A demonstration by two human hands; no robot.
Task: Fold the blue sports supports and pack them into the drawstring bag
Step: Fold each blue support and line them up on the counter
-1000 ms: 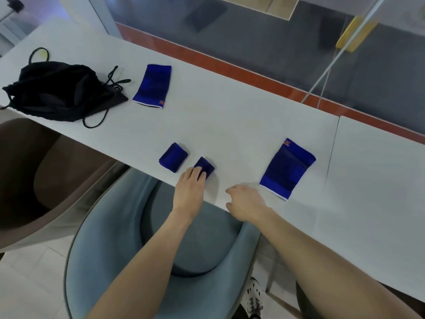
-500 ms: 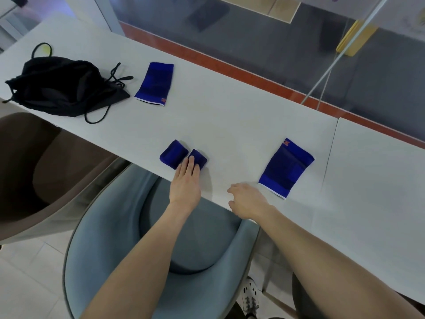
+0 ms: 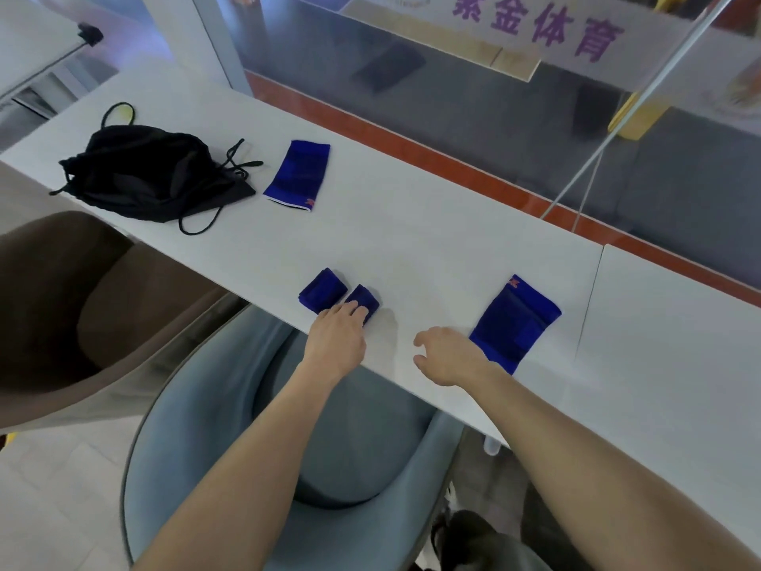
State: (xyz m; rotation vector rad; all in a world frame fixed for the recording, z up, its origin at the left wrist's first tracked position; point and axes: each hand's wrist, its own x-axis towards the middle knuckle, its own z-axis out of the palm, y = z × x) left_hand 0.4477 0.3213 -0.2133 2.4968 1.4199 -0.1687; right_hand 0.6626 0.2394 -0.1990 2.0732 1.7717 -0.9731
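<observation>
On the white desk (image 3: 412, 224), we see two small supports (image 3: 321, 289) folded, two larger supports (image 3: 517, 321) flat, drawstring bag (image 3: 152, 175) unpacked; left hand (image 3: 338, 340) flat on one, right hand (image 3: 449, 356) open, empty.

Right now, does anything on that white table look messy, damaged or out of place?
Nothing stands out. The black drawstring bag lies crumpled with its cords loose, the four blue supports lie flat and apart from it, and nothing looks torn or spilled.

Smooth, faintly glossy white laminate table (image 3: 412, 241); crumpled matt black cloth drawstring bag (image 3: 152, 175) with cord ties; ribbed blue knitted-fabric sports supports (image 3: 514, 321), (image 3: 298, 175); grey-blue upholstered chair (image 3: 214, 426).
</observation>
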